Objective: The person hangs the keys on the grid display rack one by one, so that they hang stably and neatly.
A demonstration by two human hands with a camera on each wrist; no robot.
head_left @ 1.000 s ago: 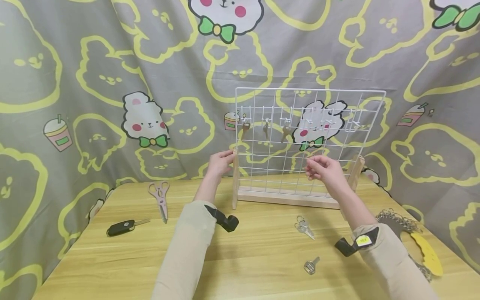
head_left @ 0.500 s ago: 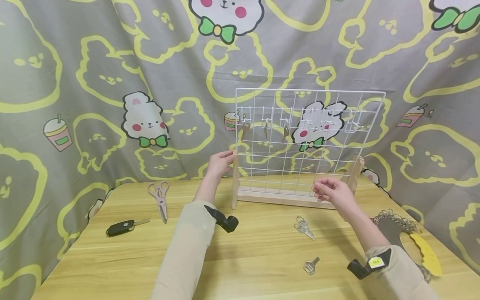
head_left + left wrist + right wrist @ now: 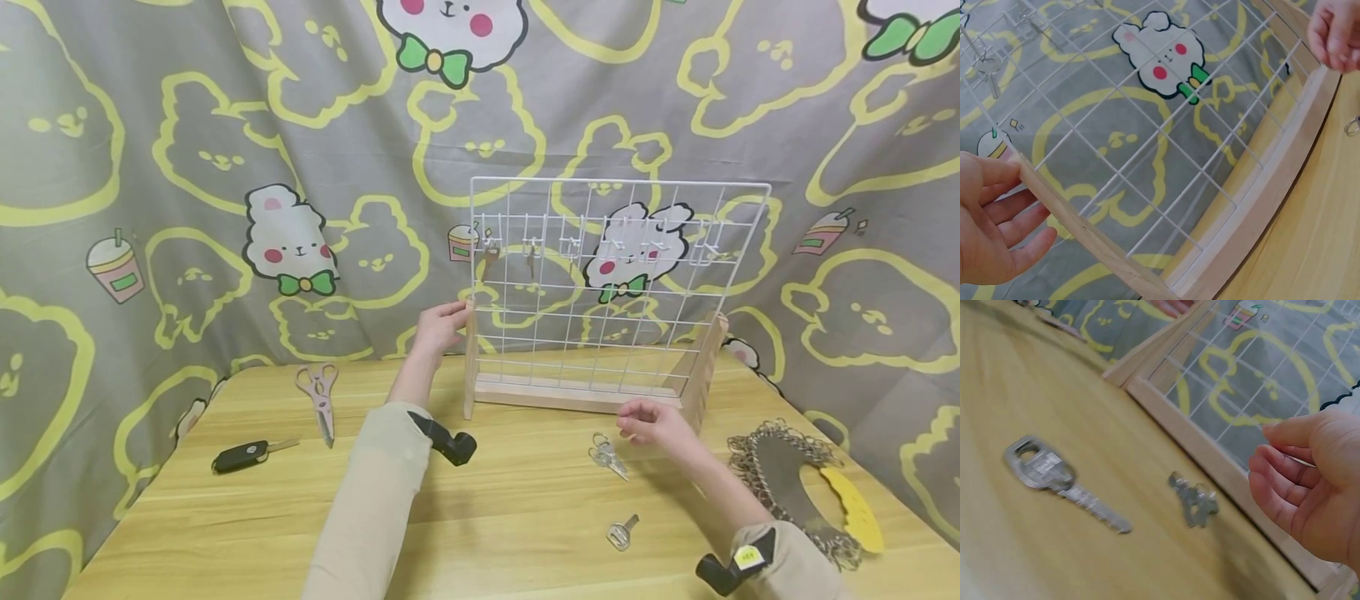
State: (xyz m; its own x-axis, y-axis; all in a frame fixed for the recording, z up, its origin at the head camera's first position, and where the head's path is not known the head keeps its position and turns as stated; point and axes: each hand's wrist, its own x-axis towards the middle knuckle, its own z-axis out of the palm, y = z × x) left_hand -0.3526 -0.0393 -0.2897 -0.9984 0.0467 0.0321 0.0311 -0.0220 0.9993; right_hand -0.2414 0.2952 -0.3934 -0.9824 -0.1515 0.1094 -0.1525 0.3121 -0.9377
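My left hand (image 3: 438,327) pinches the top of the left wooden post (image 3: 1072,225) of a white wire grid rack (image 3: 600,342), its other fingers spread beside the post. My right hand (image 3: 660,427) hovers above the table in front of the rack's base, fingers loosely bent and holding nothing. Just left of it lies a ring with small keys (image 3: 609,457). Nearer to me is a single silver key (image 3: 1054,472). On the rack's left hooks hang a brownish key (image 3: 491,262) and a thin key (image 3: 532,262); whether the third hook bears one I cannot tell.
Pink scissors (image 3: 321,400) and a black car key (image 3: 243,456) lie on the left of the wooden table (image 3: 225,533). At the right lies a dark curved object edged with metal rings, with a yellow part (image 3: 851,508). A patterned curtain (image 3: 360,125) stands behind.
My right hand has come down from in front of the wire grid to low over the table, close to the key ring. My left hand stays at the post.
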